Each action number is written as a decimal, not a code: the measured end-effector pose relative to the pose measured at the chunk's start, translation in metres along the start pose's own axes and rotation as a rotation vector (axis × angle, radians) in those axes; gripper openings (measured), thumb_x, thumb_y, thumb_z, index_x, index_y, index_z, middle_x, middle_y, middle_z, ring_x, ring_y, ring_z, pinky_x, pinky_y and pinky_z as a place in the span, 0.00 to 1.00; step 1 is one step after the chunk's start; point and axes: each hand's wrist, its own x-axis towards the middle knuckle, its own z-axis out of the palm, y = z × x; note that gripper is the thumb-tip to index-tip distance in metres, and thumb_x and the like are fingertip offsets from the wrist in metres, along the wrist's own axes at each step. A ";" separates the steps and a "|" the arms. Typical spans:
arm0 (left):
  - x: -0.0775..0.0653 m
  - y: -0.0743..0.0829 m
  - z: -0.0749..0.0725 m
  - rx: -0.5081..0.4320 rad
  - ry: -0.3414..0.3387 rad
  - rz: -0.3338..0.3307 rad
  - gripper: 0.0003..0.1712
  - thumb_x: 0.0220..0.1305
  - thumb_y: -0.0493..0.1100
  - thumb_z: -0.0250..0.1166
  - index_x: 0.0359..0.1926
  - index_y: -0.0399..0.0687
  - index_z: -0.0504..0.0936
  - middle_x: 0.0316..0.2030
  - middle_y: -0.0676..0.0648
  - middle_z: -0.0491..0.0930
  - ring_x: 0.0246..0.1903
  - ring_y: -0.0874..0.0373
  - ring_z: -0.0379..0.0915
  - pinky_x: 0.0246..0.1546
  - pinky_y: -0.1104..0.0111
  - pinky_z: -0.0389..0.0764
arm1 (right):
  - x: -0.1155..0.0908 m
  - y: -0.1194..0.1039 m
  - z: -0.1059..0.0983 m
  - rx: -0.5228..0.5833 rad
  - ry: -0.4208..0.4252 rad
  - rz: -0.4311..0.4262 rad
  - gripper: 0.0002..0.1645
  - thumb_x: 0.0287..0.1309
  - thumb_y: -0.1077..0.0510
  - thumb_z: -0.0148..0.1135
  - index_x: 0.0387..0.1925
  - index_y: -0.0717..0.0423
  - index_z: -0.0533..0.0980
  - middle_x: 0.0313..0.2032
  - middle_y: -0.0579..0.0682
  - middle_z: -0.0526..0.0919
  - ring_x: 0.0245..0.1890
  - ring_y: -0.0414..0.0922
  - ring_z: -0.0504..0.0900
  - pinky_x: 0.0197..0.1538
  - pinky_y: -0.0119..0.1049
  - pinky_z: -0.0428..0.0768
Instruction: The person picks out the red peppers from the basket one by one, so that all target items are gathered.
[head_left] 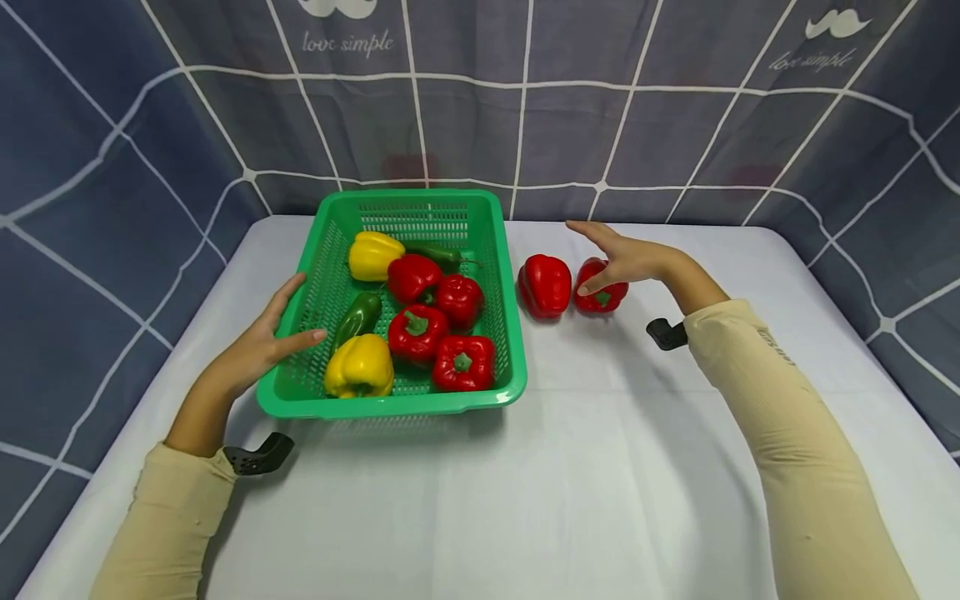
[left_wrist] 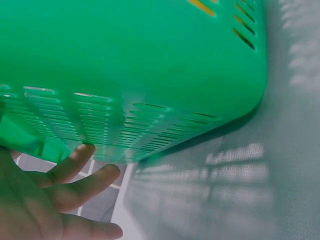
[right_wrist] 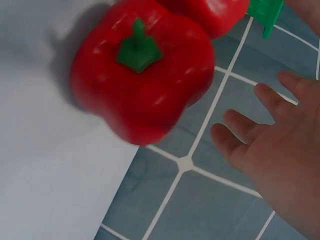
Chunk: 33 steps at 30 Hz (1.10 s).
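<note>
At the left side of a green plastic basket (head_left: 390, 407), my left hand (head_left: 251, 354) has its fingers along the outer wall and its thumb over the rim. In the left wrist view its fingers (left_wrist: 75, 192) look spread beside the slotted wall (left_wrist: 150, 120). My right hand (head_left: 630, 257) hovers with extended fingers over a red bell pepper (head_left: 602, 302), which it partly covers in the head view. In the right wrist view that pepper (right_wrist: 142, 95) shows its green stem, apart from the spread right hand (right_wrist: 285, 145). Another red bell pepper (head_left: 545, 287) lies just left of it.
Inside the basket lie several red bell peppers (head_left: 462, 367), two yellow bell peppers (head_left: 358, 368) and two green peppers (head_left: 362, 315). A white cloth (head_left: 570, 483) covers the table. Dark checked fabric (head_left: 472, 125) hangs behind and at both sides.
</note>
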 end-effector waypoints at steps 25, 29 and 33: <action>-0.003 0.006 -0.002 0.001 -0.003 -0.010 0.52 0.60 0.48 0.58 0.70 0.67 0.29 0.71 0.50 0.23 0.69 0.44 0.18 0.59 0.33 0.36 | 0.050 -0.087 0.008 0.160 0.053 -0.308 0.53 0.48 0.56 0.66 0.70 0.48 0.46 0.69 0.51 0.52 0.68 0.54 0.53 0.66 0.52 0.58; -0.003 0.005 -0.001 -0.011 -0.002 -0.014 0.52 0.60 0.48 0.59 0.70 0.66 0.30 0.71 0.50 0.23 0.69 0.44 0.18 0.59 0.34 0.36 | 0.066 -0.108 0.013 0.136 0.007 -0.335 0.54 0.48 0.54 0.66 0.70 0.46 0.45 0.69 0.48 0.51 0.68 0.54 0.52 0.66 0.52 0.57; -0.006 0.004 -0.001 -0.021 0.003 -0.009 0.52 0.59 0.48 0.59 0.70 0.65 0.30 0.71 0.48 0.23 0.69 0.43 0.19 0.60 0.34 0.35 | 0.084 -0.128 0.024 0.097 -0.048 -0.356 0.54 0.48 0.52 0.67 0.71 0.45 0.44 0.70 0.48 0.49 0.68 0.54 0.51 0.66 0.52 0.58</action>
